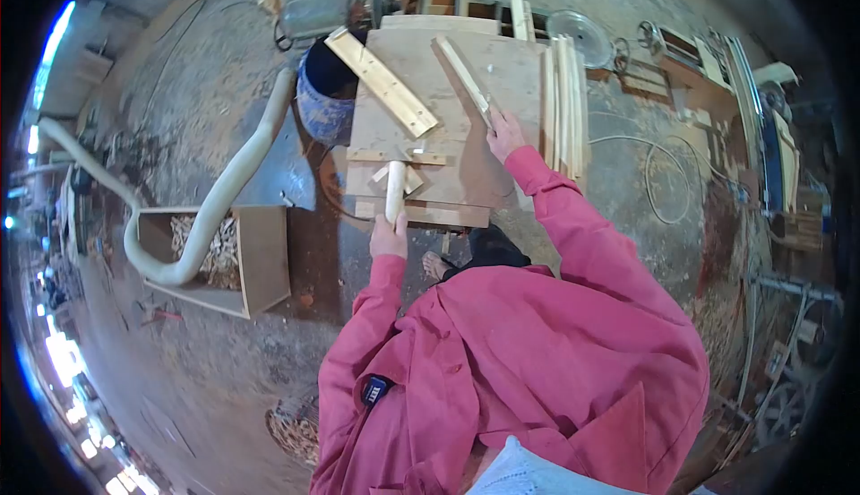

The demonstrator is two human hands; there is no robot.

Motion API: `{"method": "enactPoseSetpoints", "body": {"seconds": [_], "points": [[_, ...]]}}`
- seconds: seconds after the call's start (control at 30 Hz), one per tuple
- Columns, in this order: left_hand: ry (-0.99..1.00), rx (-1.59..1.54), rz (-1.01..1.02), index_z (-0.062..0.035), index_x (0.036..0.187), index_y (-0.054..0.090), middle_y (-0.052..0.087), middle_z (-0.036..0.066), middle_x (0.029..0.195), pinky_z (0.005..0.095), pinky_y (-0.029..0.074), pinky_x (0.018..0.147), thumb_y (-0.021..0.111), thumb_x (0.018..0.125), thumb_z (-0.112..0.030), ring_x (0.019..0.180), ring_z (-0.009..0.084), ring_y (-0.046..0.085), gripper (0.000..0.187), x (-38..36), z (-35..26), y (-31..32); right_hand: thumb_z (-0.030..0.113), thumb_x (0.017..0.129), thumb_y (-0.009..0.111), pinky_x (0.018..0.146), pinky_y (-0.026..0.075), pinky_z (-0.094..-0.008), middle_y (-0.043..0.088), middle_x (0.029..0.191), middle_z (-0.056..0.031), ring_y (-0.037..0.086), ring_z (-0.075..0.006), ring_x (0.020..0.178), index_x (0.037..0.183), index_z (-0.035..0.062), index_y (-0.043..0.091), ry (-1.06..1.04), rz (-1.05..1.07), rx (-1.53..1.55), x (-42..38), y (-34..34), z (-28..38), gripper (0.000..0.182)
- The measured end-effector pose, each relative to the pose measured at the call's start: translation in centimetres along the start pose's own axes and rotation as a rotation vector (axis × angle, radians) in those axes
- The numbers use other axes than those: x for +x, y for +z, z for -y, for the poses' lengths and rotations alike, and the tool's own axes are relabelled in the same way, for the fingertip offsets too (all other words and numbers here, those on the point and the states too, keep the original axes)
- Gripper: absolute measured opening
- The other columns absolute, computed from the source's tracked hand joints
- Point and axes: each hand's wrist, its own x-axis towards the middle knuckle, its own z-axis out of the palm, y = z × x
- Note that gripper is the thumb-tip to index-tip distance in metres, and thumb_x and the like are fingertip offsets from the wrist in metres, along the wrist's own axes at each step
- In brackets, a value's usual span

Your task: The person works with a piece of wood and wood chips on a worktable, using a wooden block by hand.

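My left hand (pixel 389 235) is closed around the near end of a pale rounded wooden piece (pixel 395 187), which points away from me over the near edge of the workbench (pixel 493 69). Under its far part are a small crossed wood block (pixel 410 181) and a thin wooden strip (pixel 430 159) lying across the bench. My right hand (pixel 505 133) grips the near end of a long narrow wooden stick (pixel 461 74), angled up to the left over the bench top. Between them, farther back, lies a flat board with holes (pixel 383 83).
Long wooden strips (pixel 563 105) lie along the bench's right side. A blue drum (pixel 324 101) stands at its left. Beyond it, a thick pale hose (pixel 237 172) runs over an open box of wood scraps (pixel 269 258). A cable (pixel 658 217) loops on the floor at right.
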Motion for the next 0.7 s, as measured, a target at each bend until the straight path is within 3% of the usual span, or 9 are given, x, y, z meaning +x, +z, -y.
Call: {"method": "enactPoseSetpoints", "body": {"seconds": [0.13, 0.2, 0.3, 0.43, 0.7], "points": [[-0.011, 0.019, 0.027, -0.0018, 0.103, 0.054, 0.066, 0.027, 0.1, 0.0564, 0.048, 0.081, 0.054, 0.098, -0.056, 0.095, 0.0482, 0.063, 0.055, 0.1, -0.6, -0.5, 0.016, 0.084, 0.066, 0.087, 0.05, -0.0501, 0.061, 0.111, -0.0162, 0.061, -0.0398, 0.1, 0.126, 0.0075, 0.059, -0.105, 0.007, 0.002, 2.5, 3.2, 3.2, 0.043], [0.017, 0.017, 0.008, -0.0011, 0.103, 0.054, 0.067, 0.026, 0.099, 0.0565, 0.048, 0.081, 0.05, 0.098, -0.059, 0.094, 0.0478, 0.064, 0.058, 0.2, -0.3, -0.2, 0.024, 0.089, 0.067, 0.087, 0.05, -0.05, 0.064, 0.107, -0.0179, 0.062, -0.0406, 0.099, 0.115, 0.0067, 0.064, -0.044, 0.135, -0.007, 4.6, 4.7, 4.4, 0.032], [0.014, 0.005, 0.007, -0.0014, 0.104, 0.054, 0.067, 0.027, 0.1, 0.0566, 0.048, 0.081, 0.05, 0.098, -0.06, 0.095, 0.0477, 0.064, 0.059, 0.5, -1.1, -0.6, 0.031, 0.091, 0.066, 0.086, 0.051, -0.0503, 0.065, 0.103, -0.0187, 0.062, -0.0407, 0.098, 0.104, 0.0065, 0.067, -0.037, 0.155, 0.031, 7.3, 7.7, 5.7, 0.027], [-0.014, 0.042, 0.033, -0.0022, 0.103, 0.053, 0.068, 0.027, 0.098, 0.0571, 0.05, 0.079, 0.049, 0.098, -0.061, 0.092, 0.0479, 0.065, 0.059, 1.5, -1.8, -0.4, 0.03, 0.091, 0.064, 0.087, 0.05, -0.0498, 0.066, 0.099, -0.0213, 0.062, -0.0413, 0.097, 0.1, 0.0052, 0.068, 0.019, 0.152, 0.024, 9.2, 9.0, 8.5, 0.027], [-0.04, 0.14, 0.05, -0.0033, 0.1, 0.053, 0.069, 0.027, 0.09, 0.0579, 0.052, 0.072, 0.048, 0.098, -0.062, 0.082, 0.0486, 0.067, 0.059, 2.1, -2.6, -0.6, 0.028, 0.096, 0.057, 0.088, 0.051, -0.0487, 0.066, 0.103, -0.0172, 0.064, -0.038, 0.1, 0.099, 0.0073, 0.069, 0.009, 0.211, -0.029, 12.1, 11.6, 7.9, 0.024]]}}
